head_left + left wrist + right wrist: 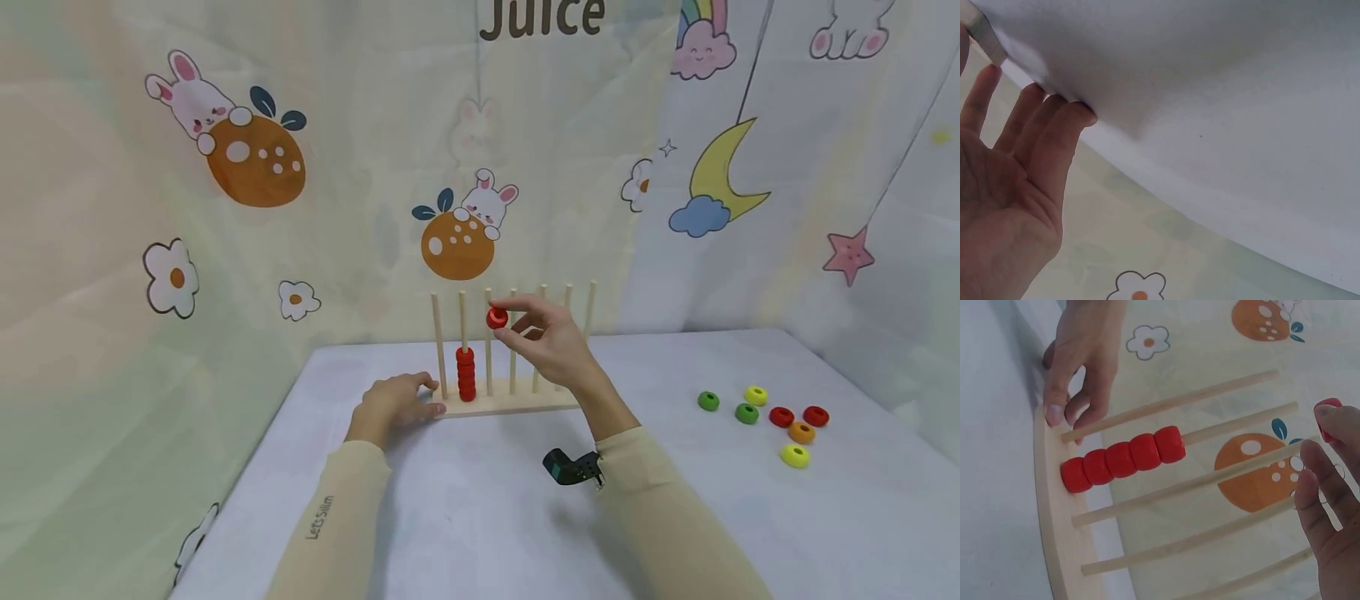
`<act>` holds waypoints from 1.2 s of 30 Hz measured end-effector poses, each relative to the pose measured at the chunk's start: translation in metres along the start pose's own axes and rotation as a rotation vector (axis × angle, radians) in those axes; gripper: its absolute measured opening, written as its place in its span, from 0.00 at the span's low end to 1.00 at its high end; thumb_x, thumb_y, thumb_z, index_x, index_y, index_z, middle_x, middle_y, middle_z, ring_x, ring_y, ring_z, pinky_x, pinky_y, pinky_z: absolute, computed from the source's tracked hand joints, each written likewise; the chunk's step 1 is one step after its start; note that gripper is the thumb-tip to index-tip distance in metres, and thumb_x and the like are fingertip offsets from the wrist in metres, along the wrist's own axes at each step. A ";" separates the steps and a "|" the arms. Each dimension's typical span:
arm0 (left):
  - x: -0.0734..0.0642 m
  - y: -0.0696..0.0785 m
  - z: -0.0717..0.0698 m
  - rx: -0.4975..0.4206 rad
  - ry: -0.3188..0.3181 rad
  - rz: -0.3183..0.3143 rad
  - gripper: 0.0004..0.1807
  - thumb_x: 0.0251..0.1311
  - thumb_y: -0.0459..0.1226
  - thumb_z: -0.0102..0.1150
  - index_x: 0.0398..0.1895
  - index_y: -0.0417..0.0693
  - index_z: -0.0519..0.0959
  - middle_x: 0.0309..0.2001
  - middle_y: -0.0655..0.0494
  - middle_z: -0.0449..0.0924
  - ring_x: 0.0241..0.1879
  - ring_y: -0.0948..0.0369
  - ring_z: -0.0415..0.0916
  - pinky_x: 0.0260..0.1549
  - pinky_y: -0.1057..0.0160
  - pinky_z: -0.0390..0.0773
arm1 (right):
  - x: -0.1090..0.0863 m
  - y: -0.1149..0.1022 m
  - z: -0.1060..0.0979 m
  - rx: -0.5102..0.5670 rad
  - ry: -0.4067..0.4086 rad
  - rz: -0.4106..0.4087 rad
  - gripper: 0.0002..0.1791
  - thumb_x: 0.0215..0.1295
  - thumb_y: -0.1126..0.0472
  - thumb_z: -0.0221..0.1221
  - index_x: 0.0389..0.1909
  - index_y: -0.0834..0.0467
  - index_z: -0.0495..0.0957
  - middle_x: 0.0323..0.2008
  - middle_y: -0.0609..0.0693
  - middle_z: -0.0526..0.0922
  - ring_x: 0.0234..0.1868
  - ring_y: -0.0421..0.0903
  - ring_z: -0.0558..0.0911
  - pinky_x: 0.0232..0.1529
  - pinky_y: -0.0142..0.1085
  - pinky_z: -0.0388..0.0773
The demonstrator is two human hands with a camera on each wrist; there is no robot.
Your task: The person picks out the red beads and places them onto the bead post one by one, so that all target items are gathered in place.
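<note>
My right hand [551, 337] pinches a red bead [497, 317] between thumb and fingertips. In the head view the bead overlaps the upper part of the third peg [488, 358] from the left; the right wrist view has it right by that peg's tip. Several red beads [1121, 461] are stacked on the second peg, down to the base. My left hand [392, 402] grips the left end of the rack's wooden base [510, 402], thumb at the front and fingers behind, as the right wrist view shows. The left wrist view catches mostly the palm [1004, 200].
Loose beads lie on the table to the right: green ones [746, 413], yellow ones [795, 456], red ones [781, 417] and an orange one [802, 432]. Several bare pegs stand on the rack. Behind it hangs a printed cloth [360, 250]. A black device [570, 467] sits at my right wrist.
</note>
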State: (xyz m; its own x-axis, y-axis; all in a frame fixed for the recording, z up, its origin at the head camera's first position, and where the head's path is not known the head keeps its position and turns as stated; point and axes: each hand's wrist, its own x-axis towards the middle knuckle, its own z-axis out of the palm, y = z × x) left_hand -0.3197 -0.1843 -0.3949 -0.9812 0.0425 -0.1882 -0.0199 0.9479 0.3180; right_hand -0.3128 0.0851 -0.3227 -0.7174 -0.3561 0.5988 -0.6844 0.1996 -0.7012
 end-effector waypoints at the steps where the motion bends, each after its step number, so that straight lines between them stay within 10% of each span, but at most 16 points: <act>1: 0.000 0.001 0.001 -0.001 0.001 -0.003 0.30 0.61 0.57 0.69 0.67 0.69 0.76 0.67 0.48 0.76 0.63 0.40 0.71 0.54 0.34 0.75 | 0.002 0.000 0.002 -0.004 -0.004 -0.004 0.22 0.67 0.65 0.67 0.62 0.55 0.80 0.52 0.52 0.83 0.39 0.52 0.83 0.39 0.33 0.83; 23: 0.002 -0.001 0.002 0.023 0.018 -0.006 0.31 0.61 0.58 0.68 0.68 0.70 0.75 0.66 0.50 0.77 0.61 0.39 0.72 0.53 0.34 0.76 | 0.030 -0.006 0.038 0.060 0.136 -0.021 0.19 0.70 0.65 0.64 0.61 0.57 0.80 0.59 0.52 0.81 0.32 0.62 0.81 0.27 0.50 0.84; 36: 0.000 -0.002 0.003 0.011 0.019 -0.007 0.31 0.62 0.59 0.67 0.68 0.70 0.75 0.66 0.51 0.77 0.61 0.39 0.72 0.54 0.34 0.75 | 0.046 -0.007 0.051 0.028 0.173 0.038 0.18 0.71 0.63 0.64 0.60 0.55 0.81 0.56 0.50 0.81 0.24 0.50 0.81 0.21 0.38 0.82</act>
State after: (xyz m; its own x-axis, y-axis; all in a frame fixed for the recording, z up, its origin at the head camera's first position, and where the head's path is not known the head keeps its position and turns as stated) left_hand -0.3194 -0.1847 -0.3987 -0.9844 0.0299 -0.1731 -0.0250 0.9515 0.3067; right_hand -0.3346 0.0210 -0.3103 -0.7560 -0.1855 0.6277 -0.6542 0.1838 -0.7336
